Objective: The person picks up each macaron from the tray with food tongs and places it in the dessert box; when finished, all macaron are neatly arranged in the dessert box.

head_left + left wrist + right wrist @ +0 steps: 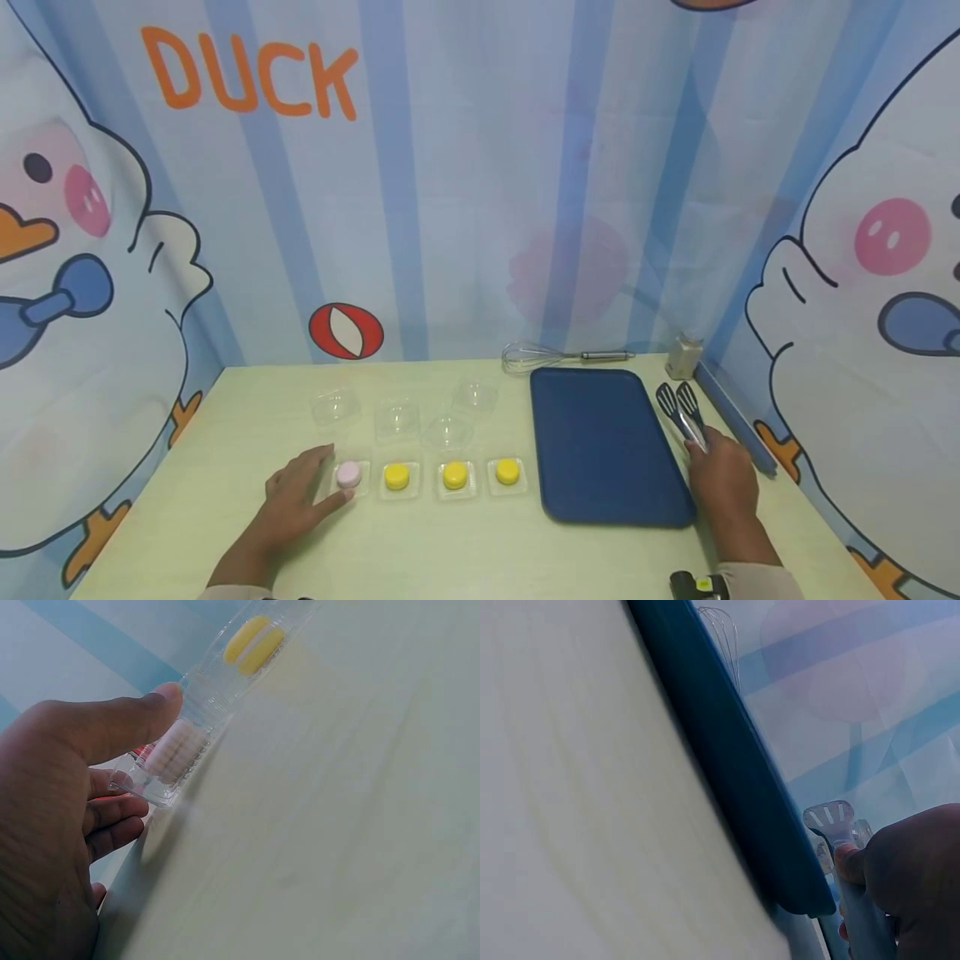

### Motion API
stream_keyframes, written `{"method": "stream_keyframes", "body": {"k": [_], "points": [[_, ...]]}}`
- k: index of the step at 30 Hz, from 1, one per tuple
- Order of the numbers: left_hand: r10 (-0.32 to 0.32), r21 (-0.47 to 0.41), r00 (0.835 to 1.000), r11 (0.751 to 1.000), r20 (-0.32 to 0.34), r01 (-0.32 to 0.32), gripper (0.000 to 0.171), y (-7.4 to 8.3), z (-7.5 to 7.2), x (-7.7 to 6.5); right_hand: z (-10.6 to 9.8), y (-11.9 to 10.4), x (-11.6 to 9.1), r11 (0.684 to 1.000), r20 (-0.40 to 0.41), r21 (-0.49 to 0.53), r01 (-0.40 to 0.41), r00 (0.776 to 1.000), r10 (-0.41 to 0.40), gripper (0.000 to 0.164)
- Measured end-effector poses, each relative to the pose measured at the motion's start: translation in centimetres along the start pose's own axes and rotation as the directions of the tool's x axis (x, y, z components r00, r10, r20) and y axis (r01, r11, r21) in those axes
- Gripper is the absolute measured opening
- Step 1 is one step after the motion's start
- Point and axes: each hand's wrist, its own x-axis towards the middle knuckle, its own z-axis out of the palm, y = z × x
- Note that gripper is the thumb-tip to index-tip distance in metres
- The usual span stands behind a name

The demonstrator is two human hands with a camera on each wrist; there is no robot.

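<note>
My left hand (295, 497) is beside a clear plastic base (363, 467) with a pink macaron (348, 474) in it. Its thumb lies near the base's front edge, the other fingers spread on the far left side; in the left wrist view the thumb overlaps the plastic, and contact is unclear. Three yellow macarons (454, 475) sit in matching bases to the right. At the right, my right hand (724, 477) grips tongs (689, 421) with slotted black heads, pointing away from me. The heads stand apart, beside the tray's right edge. Most of the handle is hidden by the hand.
A dark blue tray (607, 450) lies right of the macarons. Several clear lids (397, 419) stand behind them. A whisk (566, 357) lies behind the tray, with a small box-like object (684, 357) at the back right. A blue strip (738, 425) runs along the right edge.
</note>
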Motion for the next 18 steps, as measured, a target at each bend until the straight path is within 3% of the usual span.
{"method": "stream_keyframes", "body": {"k": [8, 18], "points": [[0.009, -0.001, 1.0, 1.0, -0.007, -0.009, 0.087, -0.3, 0.2, 0.0, 0.1, 0.7, 0.2, 1.0, 0.059, 0.005, 0.027, 0.998, -0.027, 0.037], [-0.005, -0.004, 1.0, 1.0, 0.002, 0.005, 0.088, -0.1, 0.1, 0.1, -0.1, 1.2, 0.5, 0.998, 0.059, -0.027, 0.051, 0.997, -0.049, 0.028]]}}
